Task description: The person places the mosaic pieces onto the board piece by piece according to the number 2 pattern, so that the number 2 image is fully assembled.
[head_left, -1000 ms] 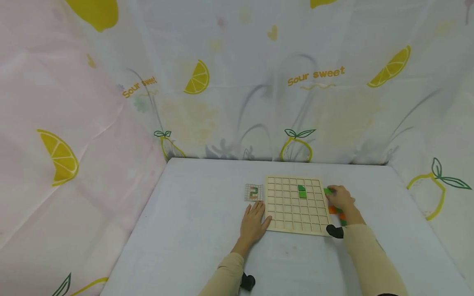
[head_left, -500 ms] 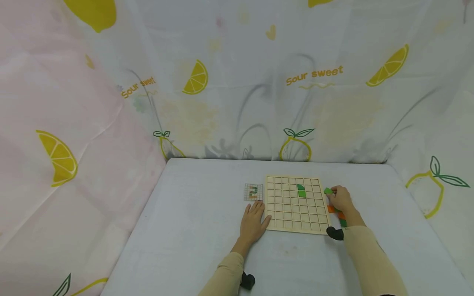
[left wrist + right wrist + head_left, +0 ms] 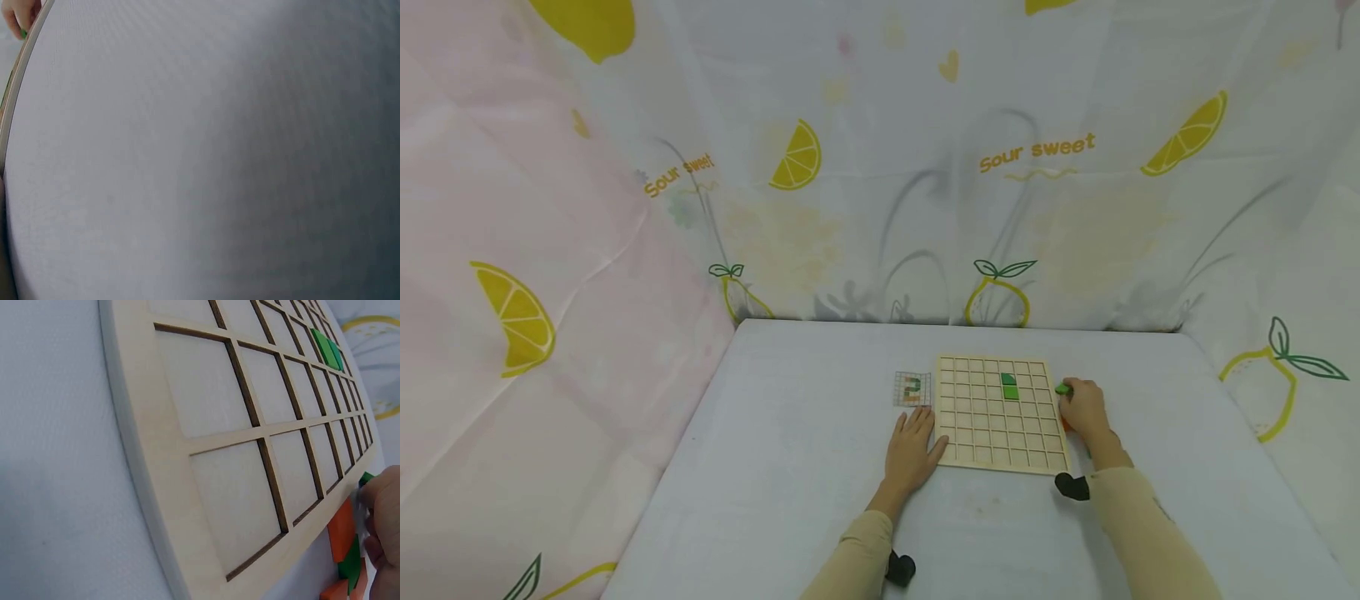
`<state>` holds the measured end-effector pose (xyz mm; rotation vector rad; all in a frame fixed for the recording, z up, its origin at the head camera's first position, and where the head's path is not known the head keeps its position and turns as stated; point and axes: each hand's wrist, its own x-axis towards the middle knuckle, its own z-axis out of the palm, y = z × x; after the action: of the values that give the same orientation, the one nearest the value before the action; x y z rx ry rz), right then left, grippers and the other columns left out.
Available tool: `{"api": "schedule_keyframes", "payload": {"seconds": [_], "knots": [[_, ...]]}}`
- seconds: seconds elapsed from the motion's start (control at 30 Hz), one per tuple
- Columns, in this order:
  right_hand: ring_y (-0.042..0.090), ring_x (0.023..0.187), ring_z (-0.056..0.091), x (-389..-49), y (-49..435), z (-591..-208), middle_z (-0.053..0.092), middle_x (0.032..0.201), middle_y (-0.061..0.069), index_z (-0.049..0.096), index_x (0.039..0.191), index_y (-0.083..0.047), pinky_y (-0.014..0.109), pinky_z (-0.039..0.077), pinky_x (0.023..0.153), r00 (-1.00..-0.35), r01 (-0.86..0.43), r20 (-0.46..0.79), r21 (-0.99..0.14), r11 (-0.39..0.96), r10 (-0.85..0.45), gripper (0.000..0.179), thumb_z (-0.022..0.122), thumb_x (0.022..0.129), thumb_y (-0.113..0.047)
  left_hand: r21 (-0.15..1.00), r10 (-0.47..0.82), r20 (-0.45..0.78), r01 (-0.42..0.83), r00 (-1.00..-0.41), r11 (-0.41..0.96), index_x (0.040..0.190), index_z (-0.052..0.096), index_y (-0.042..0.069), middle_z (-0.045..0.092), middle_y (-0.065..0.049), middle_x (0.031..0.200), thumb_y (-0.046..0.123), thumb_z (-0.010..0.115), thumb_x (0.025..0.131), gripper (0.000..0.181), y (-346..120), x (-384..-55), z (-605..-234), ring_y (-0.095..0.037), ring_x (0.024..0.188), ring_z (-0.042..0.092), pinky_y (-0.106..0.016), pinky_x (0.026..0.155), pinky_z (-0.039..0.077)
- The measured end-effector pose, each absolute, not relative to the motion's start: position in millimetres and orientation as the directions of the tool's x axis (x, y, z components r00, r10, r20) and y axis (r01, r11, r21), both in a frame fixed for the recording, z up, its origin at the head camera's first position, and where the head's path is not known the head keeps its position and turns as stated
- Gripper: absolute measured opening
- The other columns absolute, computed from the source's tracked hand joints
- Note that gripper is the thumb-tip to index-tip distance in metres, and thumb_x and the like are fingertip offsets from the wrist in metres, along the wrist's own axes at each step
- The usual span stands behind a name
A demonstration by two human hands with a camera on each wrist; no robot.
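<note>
My right hand [image 3: 1085, 408] pinches a green tile [image 3: 1063, 388] just off the right edge of a wooden grid board [image 3: 985, 433]. In the right wrist view only a corner of that tile shows past the fingers. Two pieces sit in neighbouring cells of the board: a dark green one with a rounded corner [image 3: 1008, 379] and a light green square [image 3: 1011, 392] below it. My left hand [image 3: 912, 452] lies flat with fingers straight, its thumb against the board's left edge and its fingertips at a small pattern card [image 3: 912, 389].
Loose tiles lie beside the board's right edge, among them an orange tile [image 3: 342, 531] and a green tile [image 3: 351, 559], partly hidden by my right hand in the head view. A white cloth [image 3: 775, 467] covers the table, and a lemon-print curtain [image 3: 880, 208] stands behind it.
The green tile has turned in my right fingers and now looks tilted. My right hand and forearm have shifted slightly, covering more of the loose tiles. The left hand stays in place.
</note>
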<state>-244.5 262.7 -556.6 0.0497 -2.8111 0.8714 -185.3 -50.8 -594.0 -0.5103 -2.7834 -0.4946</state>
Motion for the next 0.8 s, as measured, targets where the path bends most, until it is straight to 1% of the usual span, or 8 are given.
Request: {"api": "schedule_keyframes", "payload": {"seconds": [0.13, 0.23, 0.33, 0.43, 0.6, 0.67, 0.8], "knots": [[0.057, 0.100, 0.050, -244, 261, -556, 0.052, 0.103, 0.044, 0.054, 0.109, 0.023, 0.061, 0.044, 0.087, -0.978, -0.100, 0.207, -0.560, 0.822, 0.022, 0.035, 0.049, 0.079, 0.005, 0.280, 0.296, 0.390, 0.418, -0.872, 0.864, 0.130, 0.054, 0.001, 0.053, -0.010, 0.135, 0.041, 0.041, 0.098, 0.053, -51, -184, -595, -0.023, 0.129, 0.045, -0.041, 0.113, 0.028], [0.057, 0.101, 0.050, -242, 260, -553, 0.051, 0.104, 0.045, 0.053, 0.111, 0.024, 0.062, 0.043, 0.089, -0.982, -0.101, 0.187, -0.571, 0.815, 0.009, 0.036, 0.049, 0.081, 0.003, 0.287, 0.294, 0.408, 0.427, -0.864, 0.858, 0.130, 0.054, 0.001, 0.054, -0.011, 0.135, 0.042, 0.040, 0.099, 0.054, -52, -183, -594, -0.023, 0.129, 0.045, -0.040, 0.113, 0.026], [0.056, 0.101, 0.050, -241, 259, -550, 0.051, 0.105, 0.044, 0.054, 0.111, 0.023, 0.062, 0.043, 0.089, -0.984, -0.095, 0.175, -0.578, 0.810, 0.010, 0.036, 0.050, 0.082, 0.002, 0.279, 0.293, 0.389, 0.415, -0.873, 0.866, 0.129, 0.055, 0.001, 0.054, -0.011, 0.135, 0.041, 0.043, 0.098, 0.052, -52, -183, -593, -0.023, 0.129, 0.046, -0.041, 0.113, 0.028], [0.054, 0.099, 0.053, -240, 258, -547, 0.055, 0.104, 0.041, 0.057, 0.108, 0.021, 0.060, 0.045, 0.087, -0.985, -0.070, 0.169, -0.577, 0.814, 0.035, 0.032, 0.053, 0.083, 0.001, 0.279, 0.291, 0.353, 0.397, -0.889, 0.874, 0.130, 0.054, 0.002, 0.053, -0.010, 0.136, 0.040, 0.047, 0.096, 0.052, -52, -184, -593, -0.024, 0.129, 0.046, -0.043, 0.112, 0.030], [0.049, 0.095, 0.057, -241, 260, -542, 0.061, 0.100, 0.035, 0.061, 0.100, 0.017, 0.056, 0.048, 0.082, -0.990, 0.043, 0.082, -0.597, 0.801, 0.115, 0.028, 0.058, 0.082, -0.003, 0.264, 0.296, 0.313, 0.382, -0.902, 0.885, 0.131, 0.053, 0.003, 0.052, -0.009, 0.137, 0.042, 0.046, 0.096, 0.053, -51, -185, -595, -0.023, 0.130, 0.044, -0.042, 0.112, 0.029], [0.049, 0.093, 0.057, -242, 261, -540, 0.062, 0.098, 0.034, 0.062, 0.098, 0.017, 0.055, 0.049, 0.081, -0.992, 0.064, 0.048, -0.606, 0.793, 0.117, 0.026, 0.059, 0.081, -0.002, 0.262, 0.296, 0.313, 0.381, -0.903, 0.886, 0.131, 0.053, 0.003, 0.052, -0.009, 0.137, 0.042, 0.046, 0.096, 0.053, -51, -185, -596, -0.023, 0.130, 0.044, -0.042, 0.112, 0.029], [0.051, 0.092, 0.058, -243, 262, -536, 0.063, 0.094, 0.034, 0.063, 0.093, 0.018, 0.056, 0.050, 0.080, -0.997, 0.046, 0.027, -0.603, 0.796, 0.079, 0.023, 0.055, 0.079, 0.001, 0.257, 0.291, 0.334, 0.383, -0.897, 0.887, 0.130, 0.054, 0.003, 0.053, -0.009, 0.136, 0.042, 0.048, 0.095, 0.052, -51, -185, -596, -0.022, 0.129, 0.045, -0.042, 0.111, 0.030]]}}
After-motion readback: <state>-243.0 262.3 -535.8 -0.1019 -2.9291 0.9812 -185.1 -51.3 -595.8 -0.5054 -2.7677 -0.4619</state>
